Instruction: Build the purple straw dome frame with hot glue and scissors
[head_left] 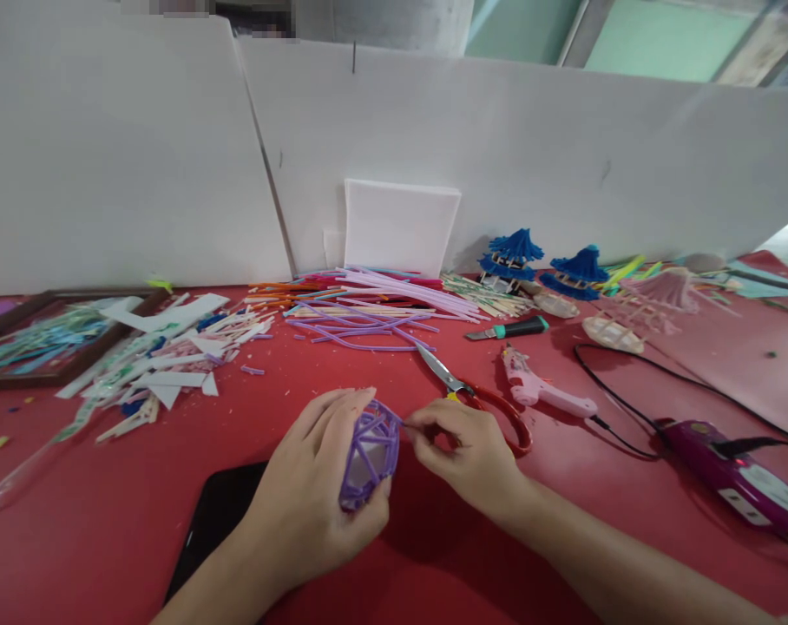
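Well to the left of the left hand lies a brown wooden frame (pixel 16 382) with coloured strips in it; nearer that hand is a heap of white and pale offcuts (pixel 179 382), with a wooden clothespin (pixel 128 423) at its near edge. A black smartphone (pixel 215 512) lies on the red tabletop (pixel 75 538), partly under the left wrist. The left hand (pixel 319 486) curls around a small purple lattice piece (pixel 371 451), gripping it between thumb and fingers just above the table, its open side facing the right hand (pixel 465 443). Beyond both hands are spread thin coloured rods (pixel 361 332), a stack of white sheets (pixel 400 226) upright behind them. The right hand pinches a thin purple strand (pixel 405 424) between thumb and forefinger at the piece's edge. Red-handled scissors (pixel 524 431) lie just behind the right hand, partly hidden by it. Farther beyond it are a utility knife (pixel 521 327) and two blue-roofed models (pixel 515 252); to its right, a pink glue gun (pixel 554 397), a pink-roofed model (pixel 667 291) and a magenta power strip (pixel 699 451).
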Tool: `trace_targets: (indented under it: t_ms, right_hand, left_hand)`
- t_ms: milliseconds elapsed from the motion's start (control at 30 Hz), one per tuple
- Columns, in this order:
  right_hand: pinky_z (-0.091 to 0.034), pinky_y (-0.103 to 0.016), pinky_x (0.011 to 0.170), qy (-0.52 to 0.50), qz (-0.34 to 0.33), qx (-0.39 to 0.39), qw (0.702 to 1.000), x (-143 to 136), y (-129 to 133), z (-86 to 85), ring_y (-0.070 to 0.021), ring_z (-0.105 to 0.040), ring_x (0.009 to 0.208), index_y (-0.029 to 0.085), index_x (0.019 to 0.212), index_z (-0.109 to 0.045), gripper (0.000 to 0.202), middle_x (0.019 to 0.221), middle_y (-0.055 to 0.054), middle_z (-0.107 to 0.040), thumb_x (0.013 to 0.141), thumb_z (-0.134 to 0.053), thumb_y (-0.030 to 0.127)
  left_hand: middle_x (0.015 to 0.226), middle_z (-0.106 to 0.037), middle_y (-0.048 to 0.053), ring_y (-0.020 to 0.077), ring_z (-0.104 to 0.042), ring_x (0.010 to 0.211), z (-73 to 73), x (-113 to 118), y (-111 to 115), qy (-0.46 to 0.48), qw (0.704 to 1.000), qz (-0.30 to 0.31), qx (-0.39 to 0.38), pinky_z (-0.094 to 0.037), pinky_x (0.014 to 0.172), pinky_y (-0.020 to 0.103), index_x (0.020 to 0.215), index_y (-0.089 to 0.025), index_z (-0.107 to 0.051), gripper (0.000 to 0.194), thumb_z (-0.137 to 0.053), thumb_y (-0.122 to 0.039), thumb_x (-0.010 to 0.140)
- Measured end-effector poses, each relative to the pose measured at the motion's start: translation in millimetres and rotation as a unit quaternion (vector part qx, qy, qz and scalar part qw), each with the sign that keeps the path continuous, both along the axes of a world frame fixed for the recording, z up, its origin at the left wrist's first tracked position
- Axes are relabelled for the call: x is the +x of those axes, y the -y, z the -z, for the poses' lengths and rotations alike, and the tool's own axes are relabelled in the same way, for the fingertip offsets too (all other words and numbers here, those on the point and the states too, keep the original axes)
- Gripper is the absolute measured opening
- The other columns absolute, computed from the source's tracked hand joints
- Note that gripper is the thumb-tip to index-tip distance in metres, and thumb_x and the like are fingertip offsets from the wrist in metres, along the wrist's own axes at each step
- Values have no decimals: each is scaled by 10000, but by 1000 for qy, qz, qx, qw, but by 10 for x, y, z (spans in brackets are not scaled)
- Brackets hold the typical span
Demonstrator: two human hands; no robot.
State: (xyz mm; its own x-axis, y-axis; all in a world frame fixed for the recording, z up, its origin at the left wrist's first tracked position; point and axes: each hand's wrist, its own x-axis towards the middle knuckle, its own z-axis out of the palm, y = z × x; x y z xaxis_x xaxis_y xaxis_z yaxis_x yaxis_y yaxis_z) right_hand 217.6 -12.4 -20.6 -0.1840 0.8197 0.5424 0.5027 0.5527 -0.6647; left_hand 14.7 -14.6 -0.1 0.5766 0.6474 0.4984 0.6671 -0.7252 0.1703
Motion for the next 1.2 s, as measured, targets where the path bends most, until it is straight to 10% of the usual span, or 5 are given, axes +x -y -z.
trace_targets:
  t_ms: [500,1200]
  right_hand:
    - [-542,-220,629,21,-45,17,999,-55,101,36,-141,-690,648,197,852,-695,78,751,-35,-742,860,-618,210]
    - [-566,-269,680,11,-119,39,992,-58,187,-77,-166,-675,708,186,1007,-662,313,817,-73,-732,789,-473,65]
  left_hand:
    - [1169,-597,110,304,-493,1186,-53,-41,-37,23,999,29,-23,-408,1024,541,974,-201,-554,212,-544,-178,764]
    - [1202,-588,105,320,-426,1238,-80,-47,3,-11,999,31,-4,-309,1083,595,1013,-194,-601,207,-560,-208,811]
